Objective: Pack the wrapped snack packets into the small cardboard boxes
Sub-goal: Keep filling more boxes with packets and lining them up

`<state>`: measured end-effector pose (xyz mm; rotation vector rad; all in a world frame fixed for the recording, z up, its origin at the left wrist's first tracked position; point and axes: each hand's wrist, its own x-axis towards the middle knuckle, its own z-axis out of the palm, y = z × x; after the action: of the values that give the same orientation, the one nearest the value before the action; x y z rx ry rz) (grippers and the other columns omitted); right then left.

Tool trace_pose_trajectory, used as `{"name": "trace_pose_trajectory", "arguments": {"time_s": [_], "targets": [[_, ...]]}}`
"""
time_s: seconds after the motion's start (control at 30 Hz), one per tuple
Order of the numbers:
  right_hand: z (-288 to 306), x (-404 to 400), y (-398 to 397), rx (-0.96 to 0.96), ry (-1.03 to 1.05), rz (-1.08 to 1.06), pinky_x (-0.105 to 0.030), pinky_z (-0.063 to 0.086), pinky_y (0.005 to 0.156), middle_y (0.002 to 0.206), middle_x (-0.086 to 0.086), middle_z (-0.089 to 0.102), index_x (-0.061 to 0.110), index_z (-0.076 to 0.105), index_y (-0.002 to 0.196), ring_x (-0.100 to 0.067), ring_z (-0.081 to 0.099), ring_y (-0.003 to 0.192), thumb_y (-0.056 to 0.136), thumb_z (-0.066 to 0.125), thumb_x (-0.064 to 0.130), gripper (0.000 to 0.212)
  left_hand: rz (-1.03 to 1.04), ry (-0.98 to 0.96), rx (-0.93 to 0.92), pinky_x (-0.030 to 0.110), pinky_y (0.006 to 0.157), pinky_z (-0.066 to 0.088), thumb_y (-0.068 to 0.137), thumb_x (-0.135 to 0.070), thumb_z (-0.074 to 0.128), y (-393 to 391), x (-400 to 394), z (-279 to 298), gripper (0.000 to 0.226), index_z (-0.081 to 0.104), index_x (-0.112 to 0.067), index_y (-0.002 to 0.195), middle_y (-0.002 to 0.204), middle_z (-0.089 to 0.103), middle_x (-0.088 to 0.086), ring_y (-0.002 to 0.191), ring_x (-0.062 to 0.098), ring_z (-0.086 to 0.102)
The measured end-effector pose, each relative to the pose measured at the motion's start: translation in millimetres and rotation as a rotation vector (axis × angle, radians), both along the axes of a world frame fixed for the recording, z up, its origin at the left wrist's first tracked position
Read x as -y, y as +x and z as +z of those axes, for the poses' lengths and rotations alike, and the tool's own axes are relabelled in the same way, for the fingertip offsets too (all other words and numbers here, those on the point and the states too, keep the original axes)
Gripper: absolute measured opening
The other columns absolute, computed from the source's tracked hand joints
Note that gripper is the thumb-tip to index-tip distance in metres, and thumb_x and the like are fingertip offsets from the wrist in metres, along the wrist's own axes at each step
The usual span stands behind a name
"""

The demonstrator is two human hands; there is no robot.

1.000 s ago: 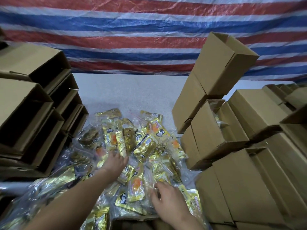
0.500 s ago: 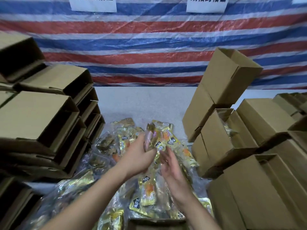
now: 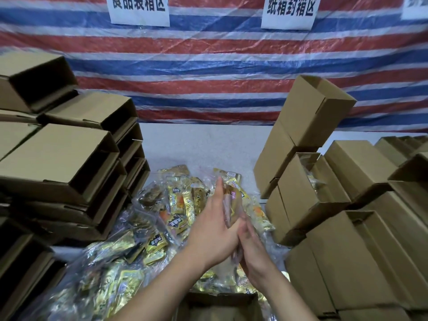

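The left hand (image 3: pixel 214 230) has its fingers straight and close together, pressed flat against a small bunch of clear-wrapped snack packets (image 3: pixel 231 206). The right hand (image 3: pixel 251 253) meets it from the other side, its fingers lying along the bottom of the bunch, so the packets are squeezed between the two hands. The bunch stands upright above the table, and it looks brownish and pinkish through shiny see-through plastic, but it is too blurry to count. Under the hands lies a big loose heap of gold and clear snack packets (image 3: pixel 176 209), some with orange pictures and black labels, spread over the pale grey table (image 3: pixel 203 144). Right below the arms sits an open brown cardboard box (image 3: pixel 220 305). On the left is a stack of empty brown cardboard boxes (image 3: pixel 60 158) lying on their sides. On the right more brown cardboard boxes (image 3: pixel 342 239) are piled up, and one open box (image 3: pixel 308 188) there has packets inside. Behind hangs a red, white and blue striped plastic sheet (image 3: pixel 220 66) with white paper signs (image 3: pixel 140 9).
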<state>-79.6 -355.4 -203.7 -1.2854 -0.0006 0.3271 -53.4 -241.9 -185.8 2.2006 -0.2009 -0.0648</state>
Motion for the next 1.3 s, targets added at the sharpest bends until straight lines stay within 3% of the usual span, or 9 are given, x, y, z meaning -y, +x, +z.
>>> {"name": "trace_pose_trajectory", "arguments": {"time_s": [0.07,0.13,0.37,0.47,0.57,0.7,0.9,1.2,1.3], "targets": [[-1,-1,-3,-0.041,0.073,0.018,-0.035,0.047,0.107,0.146,0.007,0.054,0.049,0.049,0.135,-0.012,0.052,0.132,0.068,0.066,0.081,0.077,0.012,0.101,0.109,0.039,0.118,0.025,0.086,-0.066,0.045,0,-1,1,0.093,-0.012,-0.041,0.155,0.162,0.022,-0.006,0.146,0.015,0.026],[-4,0,-8,-0.096,0.114,0.038,-0.042,0.049,0.105,0.137,0.005,0.062,0.037,0.05,0.136,-0.017,0.055,0.13,0.066,0.067,0.08,0.085,-0.026,0.087,0.139,0.043,0.12,0.024,0.086,-0.066,0.044,-1,-1,2,0.085,0.011,-0.033,0.157,0.158,0.026,-0.007,0.145,0.013,0.025],[-11,22,-21,-0.176,-0.002,0.141,-0.037,0.052,0.098,0.123,-0.007,0.07,0.019,0.053,0.131,-0.022,0.065,0.118,0.05,0.094,0.056,0.098,-0.03,-0.399,-0.132,0.02,0.08,0.048,0.089,-0.046,0.069,-20,-1,-4,0.027,0.055,-0.032,0.107,0.103,0.064,-0.007,0.089,-0.006,0.058],[-12,32,-29,-0.136,-0.21,0.226,-0.024,0.053,0.088,0.117,0.007,0.072,0.025,0.056,0.129,-0.007,0.066,0.109,0.066,0.087,0.041,0.072,-0.182,-0.483,-0.388,0.018,0.084,0.053,0.084,-0.046,0.072,-27,-22,-9,0.045,0.06,-0.019,0.117,0.107,0.069,-0.005,0.097,0.002,0.065],[-19,36,-40,-0.067,-0.556,0.308,-0.015,0.043,0.099,0.135,0.023,0.055,0.047,0.048,0.137,0.01,0.052,0.121,0.07,0.076,0.054,0.074,-0.188,-0.575,-0.562,0.023,0.103,0.044,0.084,-0.048,0.058,-41,-49,-27,0.056,0.057,-0.018,0.131,0.131,0.062,-0.005,0.122,0.009,0.058],[-31,35,-54,0.004,-0.827,0.502,0.002,0.034,0.09,0.124,0.046,0.043,0.065,0.047,0.114,0.021,0.046,0.118,0.076,0.069,0.053,0.046,0.008,-0.193,-0.453,0.016,0.1,0.04,0.094,-0.056,0.05,-73,-83,-72,0.05,0.048,-0.032,0.139,0.136,0.051,-0.02,0.129,0.002,0.048],[-60,5,-52,0.052,-1.163,1.005,-0.033,0.053,0.09,0.113,0.003,0.068,0.04,0.06,0.115,-0.018,0.064,0.102,0.088,0.055,0.057,0.032,-0.072,0.031,-0.521,0.024,0.105,0.041,0.104,-0.049,0.036,-119,-85,-147,0.036,0.04,-0.043,0.139,0.139,0.048,-0.019,0.12,-0.004,0.048],[-139,-18,-59,0.11,-1.452,1.161,-0.045,0.043,0.104,0.138,-0.023,0.049,0.016,0.03,0.151,-0.04,0.049,0.127,0.094,0.049,0.059,0.074,0.015,0.019,-0.359,0.031,0.092,0.046,0.107,-0.035,0.032,-126,-77,-147,0.023,0.053,-0.03,0.115,0.106,0.062,-0.007,0.098,0.004,0.057],[-145,-15,-62,-0.029,-1.299,1.044,-0.03,0.041,0.099,0.139,-0.004,0.054,0.029,0.035,0.149,-0.027,0.051,0.128,0.082,0.054,0.075,0.083,0.025,0.04,-0.324,0.031,0.093,0.044,0.108,-0.032,0.031,-128,-75,-143,0.024,0.052,-0.025,0.118,0.107,0.062,-0.004,0.1,0.008,0.056]]}}
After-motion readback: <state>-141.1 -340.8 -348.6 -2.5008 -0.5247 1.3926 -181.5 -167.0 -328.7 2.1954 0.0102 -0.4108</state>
